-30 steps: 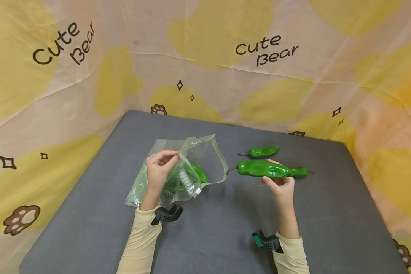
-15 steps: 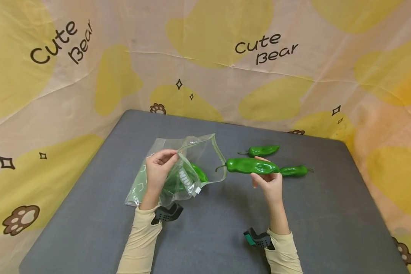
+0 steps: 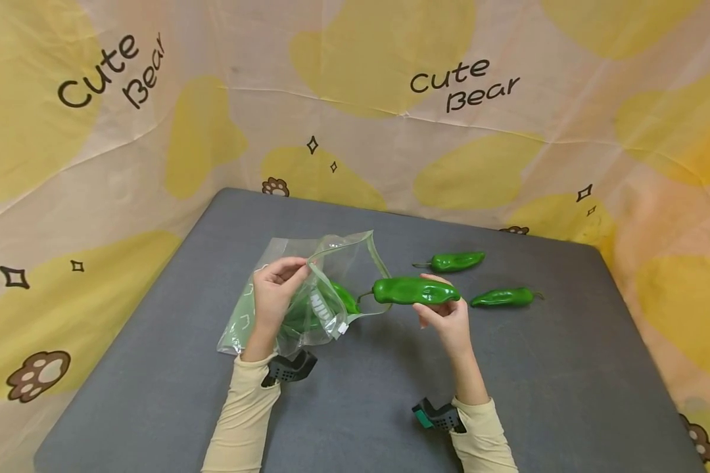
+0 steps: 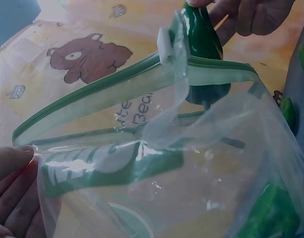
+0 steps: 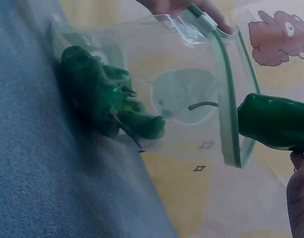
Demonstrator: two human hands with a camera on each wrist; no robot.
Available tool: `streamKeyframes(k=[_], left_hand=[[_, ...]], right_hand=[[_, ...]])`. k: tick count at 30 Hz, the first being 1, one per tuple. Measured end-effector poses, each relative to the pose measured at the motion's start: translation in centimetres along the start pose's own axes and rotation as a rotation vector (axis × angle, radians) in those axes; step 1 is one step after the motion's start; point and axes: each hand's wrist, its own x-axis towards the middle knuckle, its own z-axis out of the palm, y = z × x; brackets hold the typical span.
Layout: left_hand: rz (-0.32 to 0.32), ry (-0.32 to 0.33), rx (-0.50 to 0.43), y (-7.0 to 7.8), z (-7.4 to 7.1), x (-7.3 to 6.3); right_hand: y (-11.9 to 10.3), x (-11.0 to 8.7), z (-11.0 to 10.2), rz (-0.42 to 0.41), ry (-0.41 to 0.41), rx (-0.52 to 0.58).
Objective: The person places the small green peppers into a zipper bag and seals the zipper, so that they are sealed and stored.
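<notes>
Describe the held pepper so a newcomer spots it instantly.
On the grey table, find the clear bag. At its mouth, the right hand holds a green pepper, stem pointing into the bag. Unlike the two loose peppers or the bagged ones, it is hand-held.

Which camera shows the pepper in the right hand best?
Head: the pepper in the right hand shows end to end, little covered. Right wrist gives its stem and stem end; the frame edge crops its tip. Left wrist shows only part, some through the bag.
</notes>
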Motion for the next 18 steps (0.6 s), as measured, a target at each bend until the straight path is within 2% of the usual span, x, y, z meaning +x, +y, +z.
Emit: streamKeyframes(k=[2,4,9,11,18], left_hand=[[-0.003,0.003,0.006,0.0,0.0,0.0],[-0.003,0.01,-0.011,0.8,0.4,-0.1],[-0.019,0.013,-0.073,4.0,2.1,0.3],[-0.012,0.008,-0.065,4.1,2.1,0.4],[-0.065,0.03,-0.023,5.1,2.4,0.6]], right_hand=[[0.2,-0.1,0.3,0.014,0.0,-0.023],[0.4,-0.2,0.5,0.019,-0.002,-0.04],[0.7,-0.2,0.9,0.025,0.001,-0.066],[0.8,-0.2,1.0,0.038,0.005,-0.067],[0.8,-0.2,1.7,0.132,-0.017,-0.107]])
